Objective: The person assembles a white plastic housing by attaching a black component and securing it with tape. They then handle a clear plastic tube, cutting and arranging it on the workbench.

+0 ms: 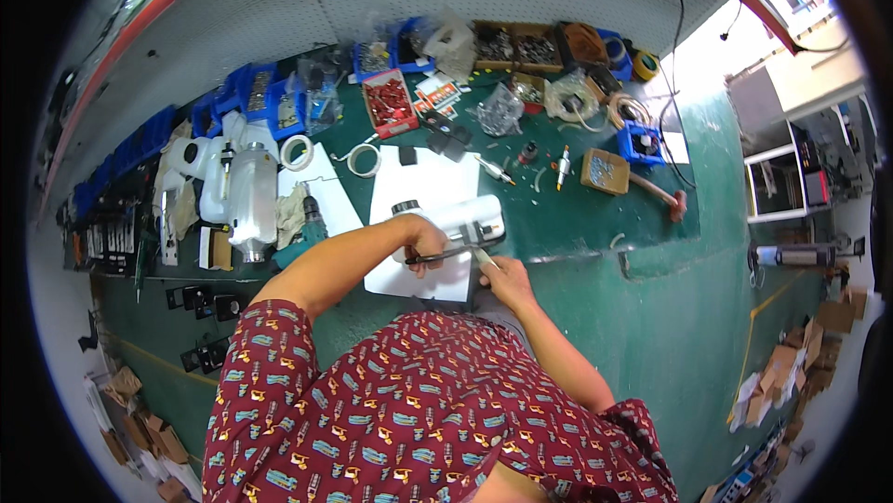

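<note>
A white plastic tank point(456, 213) with a black cap point(406, 207) lies on a white sheet point(386, 266) near the bench's front edge. My left hand point(428, 239) is closed at the tank's near side, its fingers around a thin black strip point(453, 253). The strip runs along the tank toward a dark fitting. My right hand point(508, 283) is closed on a slim pale piece point(485, 257), whose tip meets the strip's right end. Its exact kind is too small to tell.
A green drill point(302, 238), a silver canister point(254, 196) and tape rolls point(364, 160) lie left. Right are a hammer point(672, 201), a cardboard box of small parts point(606, 172) and a blue bin point(640, 143). A red box point(390, 101) and several bins line the back.
</note>
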`<state>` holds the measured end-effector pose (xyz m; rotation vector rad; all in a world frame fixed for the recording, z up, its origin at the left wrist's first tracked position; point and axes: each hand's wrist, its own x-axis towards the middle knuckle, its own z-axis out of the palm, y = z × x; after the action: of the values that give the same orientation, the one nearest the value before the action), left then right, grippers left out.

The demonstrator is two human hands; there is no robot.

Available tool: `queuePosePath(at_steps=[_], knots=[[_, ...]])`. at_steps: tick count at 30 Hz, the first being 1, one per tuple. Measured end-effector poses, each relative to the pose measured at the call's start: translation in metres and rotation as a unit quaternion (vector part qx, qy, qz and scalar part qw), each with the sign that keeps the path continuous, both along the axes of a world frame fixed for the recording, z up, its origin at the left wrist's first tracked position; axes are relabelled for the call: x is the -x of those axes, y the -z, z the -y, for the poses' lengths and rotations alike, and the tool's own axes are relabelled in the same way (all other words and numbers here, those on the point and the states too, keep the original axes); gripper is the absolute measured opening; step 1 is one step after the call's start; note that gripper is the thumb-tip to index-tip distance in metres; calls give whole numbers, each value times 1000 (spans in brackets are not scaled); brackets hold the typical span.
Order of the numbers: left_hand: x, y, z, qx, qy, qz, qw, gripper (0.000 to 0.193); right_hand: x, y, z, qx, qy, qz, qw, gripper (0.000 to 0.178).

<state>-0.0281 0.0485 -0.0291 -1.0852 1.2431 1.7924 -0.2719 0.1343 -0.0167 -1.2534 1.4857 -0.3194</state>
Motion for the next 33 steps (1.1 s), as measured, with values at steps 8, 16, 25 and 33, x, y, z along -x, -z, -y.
queuePosePath(at_steps=[8,16,25,33], knots=[[-5,-22,-10,27,-67,-22,997,12,28,-12,-3,-77,47,-1,996,45],[-23,-7,-34,164,-18,-55,985,21,73,67,38,206,29,-181,961,40],[-42,13,-78,265,7,-100,959,26,83,89,107,277,-28,-282,918,43],[-157,74,-261,158,-345,-43,924,23,-9,7,78,418,-306,-47,854,92]])
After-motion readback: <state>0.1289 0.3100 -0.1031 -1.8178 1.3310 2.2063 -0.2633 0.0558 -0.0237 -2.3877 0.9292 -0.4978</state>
